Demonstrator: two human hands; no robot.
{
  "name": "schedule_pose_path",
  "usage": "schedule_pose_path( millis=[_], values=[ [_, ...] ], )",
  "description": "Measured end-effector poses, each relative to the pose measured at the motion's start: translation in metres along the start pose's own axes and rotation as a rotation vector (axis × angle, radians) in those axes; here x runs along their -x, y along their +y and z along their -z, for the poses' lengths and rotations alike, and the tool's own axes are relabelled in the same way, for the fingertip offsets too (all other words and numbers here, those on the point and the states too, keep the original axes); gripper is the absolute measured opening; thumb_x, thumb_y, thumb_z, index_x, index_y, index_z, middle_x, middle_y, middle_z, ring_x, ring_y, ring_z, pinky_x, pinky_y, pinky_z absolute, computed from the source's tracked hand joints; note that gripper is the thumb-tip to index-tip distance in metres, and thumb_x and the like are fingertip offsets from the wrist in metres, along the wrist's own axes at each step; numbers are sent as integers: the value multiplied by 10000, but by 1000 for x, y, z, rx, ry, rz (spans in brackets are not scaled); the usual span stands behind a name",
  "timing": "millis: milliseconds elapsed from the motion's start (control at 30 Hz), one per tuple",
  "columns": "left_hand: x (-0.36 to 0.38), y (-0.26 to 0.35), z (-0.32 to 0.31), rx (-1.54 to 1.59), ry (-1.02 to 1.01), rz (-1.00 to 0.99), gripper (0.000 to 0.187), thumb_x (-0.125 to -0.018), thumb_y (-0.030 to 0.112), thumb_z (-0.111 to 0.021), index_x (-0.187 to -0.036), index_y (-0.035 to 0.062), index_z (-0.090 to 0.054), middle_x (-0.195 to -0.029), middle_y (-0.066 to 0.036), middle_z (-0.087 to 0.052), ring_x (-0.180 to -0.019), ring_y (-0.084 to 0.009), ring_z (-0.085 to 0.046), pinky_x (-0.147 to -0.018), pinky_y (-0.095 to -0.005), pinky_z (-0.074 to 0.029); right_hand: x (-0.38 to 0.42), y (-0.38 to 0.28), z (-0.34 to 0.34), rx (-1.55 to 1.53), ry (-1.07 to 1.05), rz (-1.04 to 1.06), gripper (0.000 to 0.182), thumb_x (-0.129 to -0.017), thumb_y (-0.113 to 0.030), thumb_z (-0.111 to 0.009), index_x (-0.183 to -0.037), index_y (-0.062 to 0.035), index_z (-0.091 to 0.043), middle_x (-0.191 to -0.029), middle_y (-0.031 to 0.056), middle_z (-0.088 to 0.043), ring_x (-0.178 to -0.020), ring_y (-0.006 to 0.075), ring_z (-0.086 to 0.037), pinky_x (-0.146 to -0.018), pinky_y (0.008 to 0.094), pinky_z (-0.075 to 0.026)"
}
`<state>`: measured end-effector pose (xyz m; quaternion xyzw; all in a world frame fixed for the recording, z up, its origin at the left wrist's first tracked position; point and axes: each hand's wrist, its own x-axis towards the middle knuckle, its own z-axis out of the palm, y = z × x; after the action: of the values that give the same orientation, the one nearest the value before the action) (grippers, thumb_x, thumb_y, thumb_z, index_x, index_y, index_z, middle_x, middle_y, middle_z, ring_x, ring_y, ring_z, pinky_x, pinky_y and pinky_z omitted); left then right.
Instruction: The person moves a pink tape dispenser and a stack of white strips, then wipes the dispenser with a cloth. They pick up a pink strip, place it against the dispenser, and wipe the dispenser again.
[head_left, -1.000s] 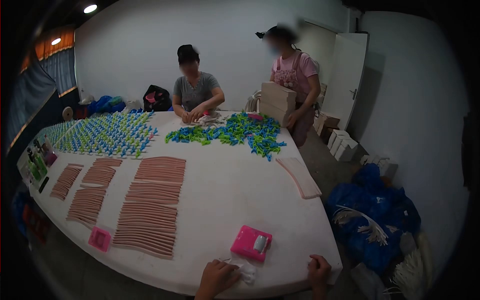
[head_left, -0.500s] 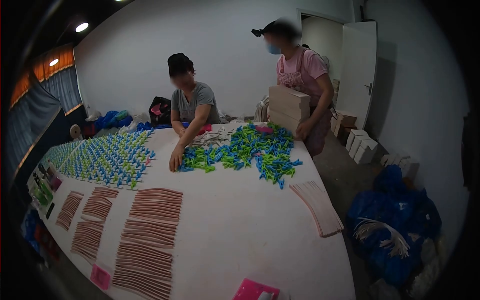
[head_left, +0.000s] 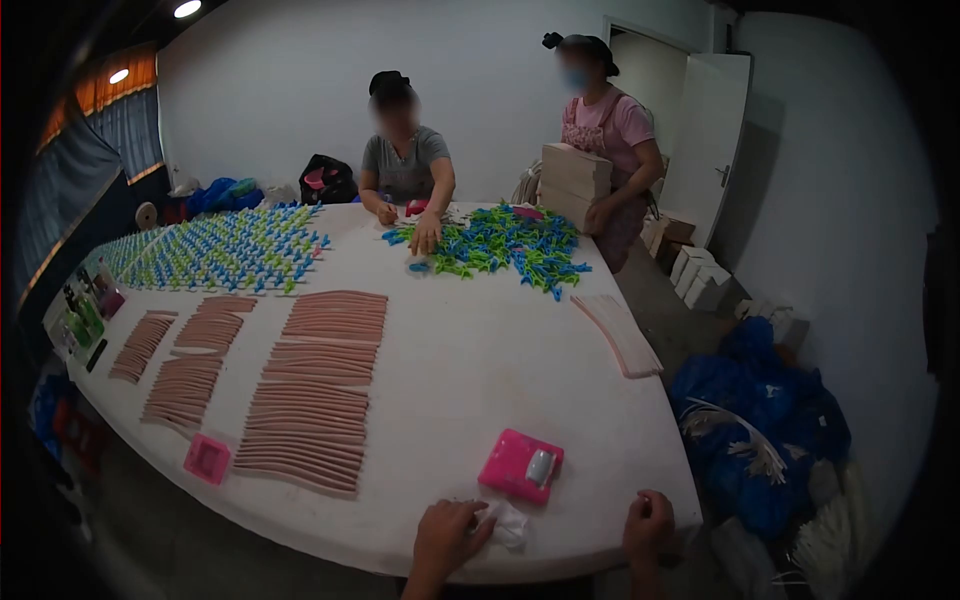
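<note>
White crumpled material (head_left: 508, 523), possibly a wad of thin strips or film, lies at the near edge of the table (head_left: 450, 380), just below the pink tray (head_left: 520, 466), probably so pieces can be drawn off within easy reach. The left hand (head_left: 447, 532) curls over it, fingers pinched onto its left side, wrist low at the rim. The right hand (head_left: 648, 522) is closed into a loose fist resting on the table edge, apparently holding nothing, likely steadying the person.
</note>
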<state>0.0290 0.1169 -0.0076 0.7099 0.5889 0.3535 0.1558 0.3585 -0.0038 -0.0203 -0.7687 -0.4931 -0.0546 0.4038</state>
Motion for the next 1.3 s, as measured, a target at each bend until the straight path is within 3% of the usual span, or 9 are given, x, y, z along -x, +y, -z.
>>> schedule_pose_path(
  millis=[433,667,733,800,967,1133,1200,1233,1300],
  values=[
    [92,32,32,49,-16,79,525,-905,387,-646,-1340,110,-548,-1264,-113,-599,-1067,-228,-640,-857,-357,-527,4,8,-1,9,32,-7,93,-886,-148,-632,-915,-66,-663,-818,81,-647,-783,255,-631,-695,386,-518],
    [72,66,19,36,72,182,532,-912,396,-635,-1351,112,-538,-1263,-111,-602,-1057,-221,-649,-846,-352,-533,-20,-1,22,8,-267,9,113,-871,-209,-655,-911,-104,-665,-798,60,-644,-776,265,-625,-680,399,-509],
    [65,76,14,-149,54,60,595,-800,429,-750,-1287,121,-599,-1178,-74,-649,-949,-247,-685,-790,-359,-538,-17,3,20,-19,-344,-12,112,-872,-212,-655,-907,-106,-664,-787,51,-642,-774,260,-623,-673,398,-507],
    [66,68,5,-107,62,51,550,-804,420,-747,-1252,124,-626,-1133,-55,-664,-904,-235,-685,-763,-351,-537,-10,7,8,72,-140,73,109,-877,-211,-655,-901,-105,-663,-760,34,-635,-764,243,-619,-656,393,-504],
    [68,57,6,50,6,-28,462,-794,385,-761,-1161,118,-678,-991,-38,-698,-787,-201,-668,-705,-329,-530,-10,2,9,80,-160,38,114,-883,-216,-659,-896,-103,-662,-744,32,-629,-749,228,-614,-639,383,-498],
    [66,67,11,162,-22,35,343,-751,309,-814,-1013,111,-716,-889,-43,-708,-662,-191,-646,-651,-315,-524,-17,-2,16,116,-139,42,127,-894,-220,-655,-877,-94,-658,-766,37,-646,-753,221,-625,-629,373,-503],
    [64,60,6,188,-2,-5,327,-739,273,-827,-998,104,-722,-826,-43,-687,-632,-168,-619,-622,-300,-508,-35,-8,23,147,-481,-79,212,-894,-274,-671,-956,-72,-657,-789,53,-663,-773,246,-641,-670,388,-519],
    [63,55,3,193,23,-26,312,-727,236,-839,-983,97,-727,-762,-43,-667,-603,-145,-593,-593,-285,-491,-54,-10,21,155,-463,-82,212,-894,-274,-671,-956,-72,-657,-789,53,-663,-773,246,-641,-670,388,-519],
    [60,56,5,176,-1,-26,298,-738,267,-830,-971,114,-724,-771,-37,-675,-616,-160,-613,-600,-298,-503,-106,-11,16,-232,-789,-375,360,-878,-344,-694,-1067,-43,-636,-858,108,-673,-839,274,-651,-744,424,-524]
  ],
)
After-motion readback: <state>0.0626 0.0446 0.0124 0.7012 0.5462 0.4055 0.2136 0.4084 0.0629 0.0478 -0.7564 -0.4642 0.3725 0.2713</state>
